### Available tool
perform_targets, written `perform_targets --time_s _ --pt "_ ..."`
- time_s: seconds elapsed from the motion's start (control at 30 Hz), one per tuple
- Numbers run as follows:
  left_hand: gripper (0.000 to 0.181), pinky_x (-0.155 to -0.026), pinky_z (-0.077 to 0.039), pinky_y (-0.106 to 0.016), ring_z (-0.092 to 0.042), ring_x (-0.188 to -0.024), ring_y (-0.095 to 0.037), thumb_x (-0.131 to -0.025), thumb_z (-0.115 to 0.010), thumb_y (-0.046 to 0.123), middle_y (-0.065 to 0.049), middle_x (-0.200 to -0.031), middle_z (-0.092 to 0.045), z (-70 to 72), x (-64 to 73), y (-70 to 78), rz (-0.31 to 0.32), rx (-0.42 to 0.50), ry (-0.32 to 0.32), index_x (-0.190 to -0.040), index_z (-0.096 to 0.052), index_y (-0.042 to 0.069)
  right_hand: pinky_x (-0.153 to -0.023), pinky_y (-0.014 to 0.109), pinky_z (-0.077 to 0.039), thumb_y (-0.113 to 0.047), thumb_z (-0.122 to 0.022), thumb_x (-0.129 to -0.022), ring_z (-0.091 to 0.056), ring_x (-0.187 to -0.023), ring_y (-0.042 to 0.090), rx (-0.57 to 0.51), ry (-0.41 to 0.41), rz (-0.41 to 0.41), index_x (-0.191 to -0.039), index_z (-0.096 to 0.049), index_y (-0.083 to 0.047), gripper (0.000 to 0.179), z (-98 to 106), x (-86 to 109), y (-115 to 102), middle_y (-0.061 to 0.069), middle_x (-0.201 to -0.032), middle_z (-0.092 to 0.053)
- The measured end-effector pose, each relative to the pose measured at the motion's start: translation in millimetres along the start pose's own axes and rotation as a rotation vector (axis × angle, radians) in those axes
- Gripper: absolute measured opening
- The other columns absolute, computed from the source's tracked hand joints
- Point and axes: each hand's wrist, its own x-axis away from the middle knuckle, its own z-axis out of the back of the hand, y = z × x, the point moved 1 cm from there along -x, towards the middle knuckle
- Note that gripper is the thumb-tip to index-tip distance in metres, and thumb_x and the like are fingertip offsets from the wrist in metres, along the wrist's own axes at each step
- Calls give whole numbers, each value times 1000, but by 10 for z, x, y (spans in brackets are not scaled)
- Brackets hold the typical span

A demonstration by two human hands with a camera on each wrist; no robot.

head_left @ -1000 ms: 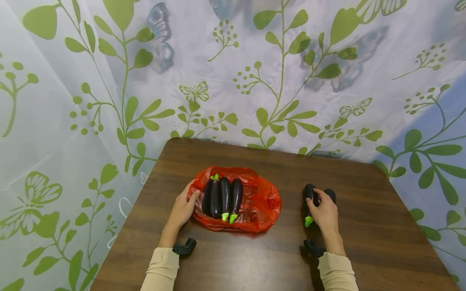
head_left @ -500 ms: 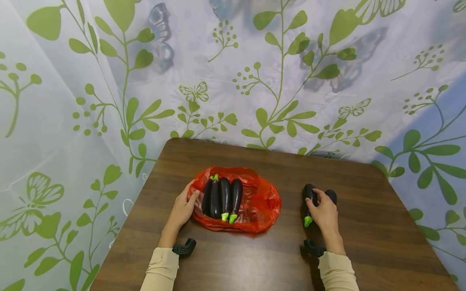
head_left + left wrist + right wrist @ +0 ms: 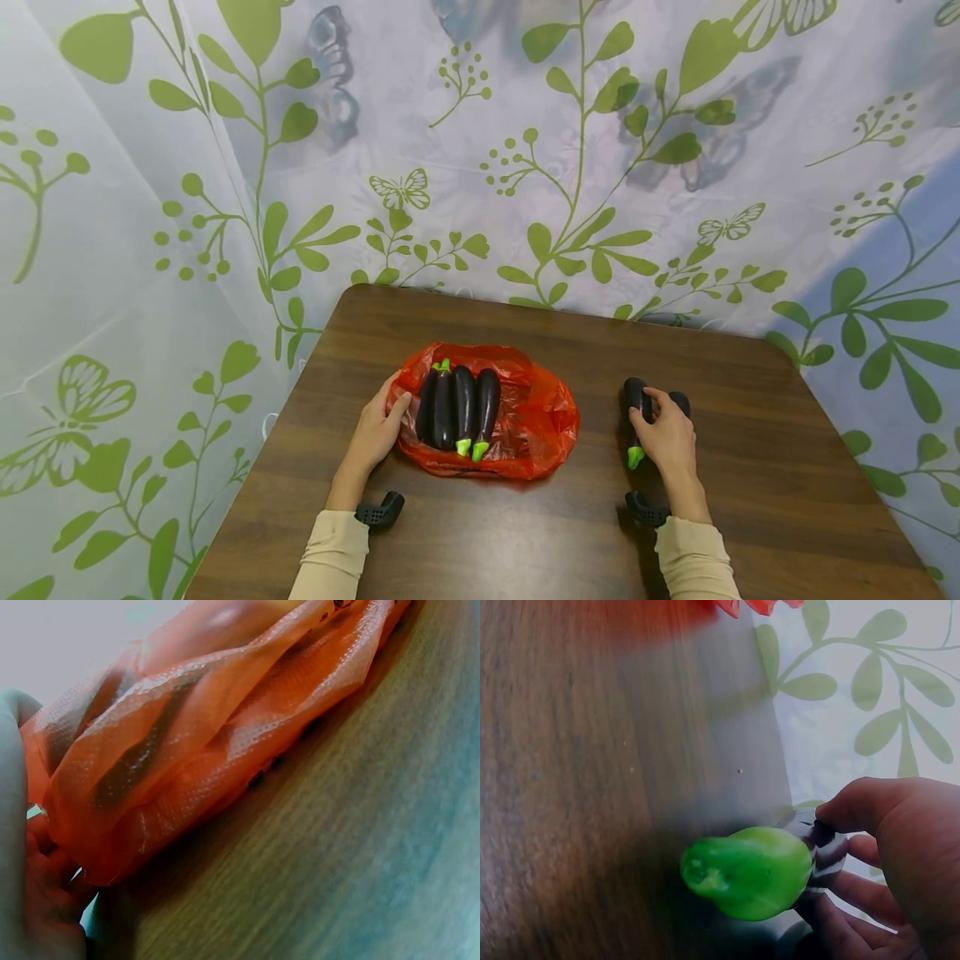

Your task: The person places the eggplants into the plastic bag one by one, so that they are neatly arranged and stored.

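Note:
A red plastic bag lies spread open on the table, with several dark purple eggplants side by side in its left half. Its left edge is held by my left hand, thumb over the rim and fingers outside; the left wrist view shows the translucent bag against those fingers. To the right of the bag, my right hand grips one eggplant between thumb and fingers. Its green stem end points towards the right wrist camera. Another eggplant lies just beyond, mostly hidden behind that hand.
All of this is on a brown wooden table. A pale curtain with green leaves and butterflies hangs along the table's back and left side. Each wrist wears a black camera mount, such as the left mount.

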Motion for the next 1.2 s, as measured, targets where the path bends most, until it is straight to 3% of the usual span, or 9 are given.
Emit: perform_targets --time_s 0.57,1.2 --pt "57 -117 -36 -61 -51 -140 -41 -107 -53 37 -19 -154 -51 1 3 -12 3 8 -1 -157 -42 12 -99 67 -47 -31 -64 -100 -65 -118 48 -85 108 48 -146 -54 -7 53 88 24 -139 32 -137 -60" --pt "56 -117 -36 -61 -51 -140 -41 -107 -52 36 -19 -154 -51 4 1 6 10 -6 -6 -157 -42 12 -89 53 -58 -25 -69 -99 -69 -116 42 -205 177 133 -144 -57 -8 50 221 141 -466 26 -141 -60"
